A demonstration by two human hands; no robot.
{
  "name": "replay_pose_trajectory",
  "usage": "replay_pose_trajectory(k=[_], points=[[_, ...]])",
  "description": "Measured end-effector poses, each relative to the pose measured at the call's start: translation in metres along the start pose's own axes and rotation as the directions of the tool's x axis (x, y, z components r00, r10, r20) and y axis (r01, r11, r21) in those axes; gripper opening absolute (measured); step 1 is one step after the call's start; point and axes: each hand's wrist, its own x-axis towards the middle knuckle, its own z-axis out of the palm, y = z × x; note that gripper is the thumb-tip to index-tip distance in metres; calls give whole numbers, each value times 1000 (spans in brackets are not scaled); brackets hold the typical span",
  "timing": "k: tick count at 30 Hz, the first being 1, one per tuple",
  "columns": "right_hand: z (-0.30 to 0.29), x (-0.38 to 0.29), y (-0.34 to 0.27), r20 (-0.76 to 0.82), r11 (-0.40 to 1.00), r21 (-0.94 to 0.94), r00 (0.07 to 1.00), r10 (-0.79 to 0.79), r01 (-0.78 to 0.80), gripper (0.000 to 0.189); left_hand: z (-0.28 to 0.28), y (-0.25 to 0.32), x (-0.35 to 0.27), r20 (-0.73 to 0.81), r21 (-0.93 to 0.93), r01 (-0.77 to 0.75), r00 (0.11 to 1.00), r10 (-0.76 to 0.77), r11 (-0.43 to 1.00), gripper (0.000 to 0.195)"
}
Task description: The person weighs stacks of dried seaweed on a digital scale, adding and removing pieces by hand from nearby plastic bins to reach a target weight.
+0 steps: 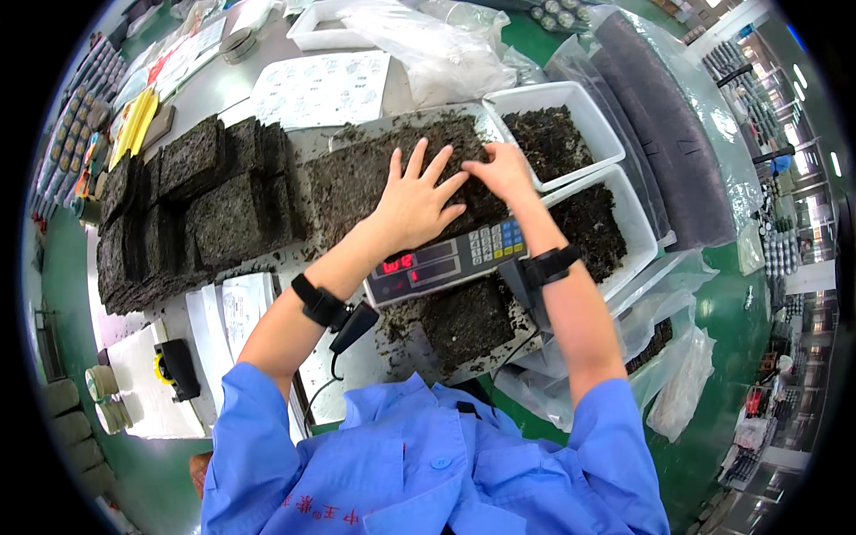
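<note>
My left hand [416,200] lies palm down with its fingers spread on a slab of dark, shredded plant material [348,180], which rests on a digital counting scale [441,264] with a lit red display. My right hand [501,170] is bent over the slab's right end, thumb and fingertips close together at the material; whether they pinch a bit of it cannot be told. Another dark pressed block [468,321] lies in front of the scale, below its keypad. Both wrists wear black straps with small devices and cables.
Stacks of dark pressed blocks [227,221] stand at the left. Two white plastic bins [618,160] of loose dark material adjoin the scale's right side. Printed sheets [321,87] and clear plastic bags [441,60] lie behind it. A black-and-yellow tape dispenser or similar tool [179,370] is at lower left.
</note>
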Motion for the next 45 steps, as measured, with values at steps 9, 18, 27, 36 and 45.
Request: replay_pose_trajectory(k=[9,18,27,36,45], points=[[18,-5,1,-185,977,188,981,-64,99,62,-8,-10,-11,-4,-13,33,999,-33,999,55],[15,6,-34,-2,952,-98,957,-291,289,29,8,-11,-8,65,47,76,995,-79,996,78],[-13,-62,29,-420,617,757,883,209,214,24,11,-13,-10,51,38,75,996,-76,997,77],[-65,-81,244,-689,897,33,640,340,-441,82,-18,-6,-4,17,41,54,998,-55,998,72],[-44,-42,75,-313,873,475,949,47,113,21,-70,-41,-36,-99,-92,345,930,-353,934,60]])
